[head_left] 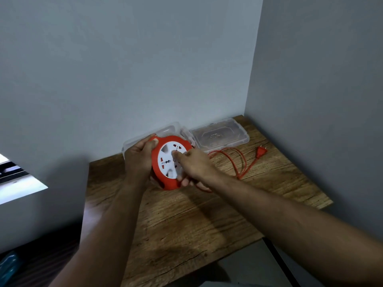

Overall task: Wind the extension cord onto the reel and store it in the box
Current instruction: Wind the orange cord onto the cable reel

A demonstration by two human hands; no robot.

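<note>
Wooden table (186, 220) set into a grey wall corner, beneath both forearms.

Clear plastic box (145, 134), open, at the back of the table, just beyond the left fingertips; partly hidden by the reel. Matching clear lid (220, 134) lying flat, beyond and right of the right fingers.

Red reel (165, 162) with white socket face, held tilted above the table in front of the box, between both hands.

Left hand (138, 160) curled round the reel's left rim, thumb on the red edge, fingers wrapped behind.

Right hand (194, 166) over the white face; index finger (177, 155) pressed on the face, remaining fingers curled at the lower right rim. Blurred; exact grip cannot be told.

Red cord (238, 160) looped loose on the table, right of the right fingers, mostly unwound.

Plug (261, 151) flat on the table at the cord's far end, well right of both hands.
</note>
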